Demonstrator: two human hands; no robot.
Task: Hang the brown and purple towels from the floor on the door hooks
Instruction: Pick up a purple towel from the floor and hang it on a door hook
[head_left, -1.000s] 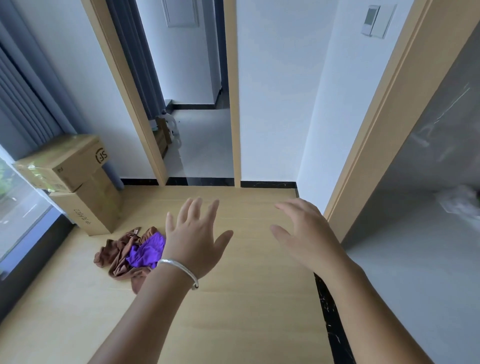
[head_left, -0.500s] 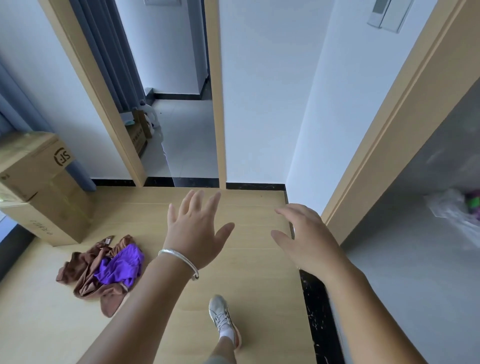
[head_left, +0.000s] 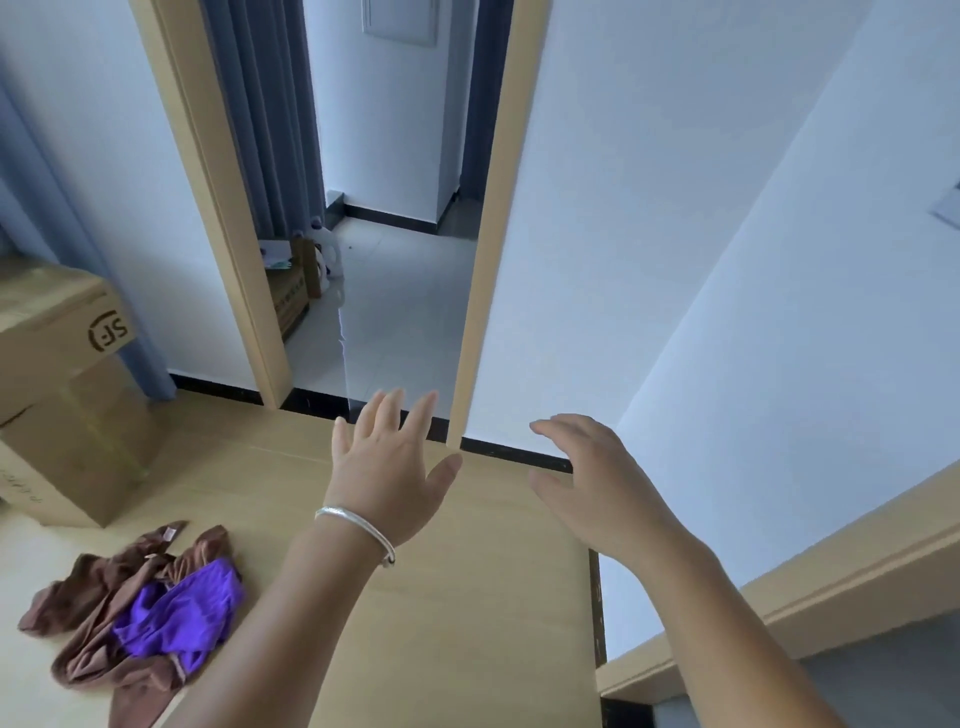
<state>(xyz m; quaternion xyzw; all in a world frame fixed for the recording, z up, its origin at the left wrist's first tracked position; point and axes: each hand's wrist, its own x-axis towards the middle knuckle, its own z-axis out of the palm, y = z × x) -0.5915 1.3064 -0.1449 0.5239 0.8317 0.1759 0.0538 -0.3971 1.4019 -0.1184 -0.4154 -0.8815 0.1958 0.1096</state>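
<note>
A crumpled brown towel (head_left: 98, 629) lies on the wooden floor at the lower left, with a purple towel (head_left: 182, 613) bunched on top of it. My left hand (head_left: 387, 473), a silver bangle on its wrist, is held out in the air with fingers spread, to the right of the towels and well apart from them. My right hand (head_left: 597, 483) hovers beside it with relaxed fingers and holds nothing. No door hooks show in this view.
Stacked cardboard boxes (head_left: 62, 384) stand at the left by a grey curtain. A wood-framed doorway (head_left: 483, 260) ahead opens onto a tiled room with a box and a white bottle (head_left: 324, 254). A white wall fills the right; another door frame (head_left: 779, 623) crosses the lower right.
The view has tilted and swung, so the towels now sit lower left and the foot seen earlier is gone. Both hands stay raised and empty in the same pose.
</note>
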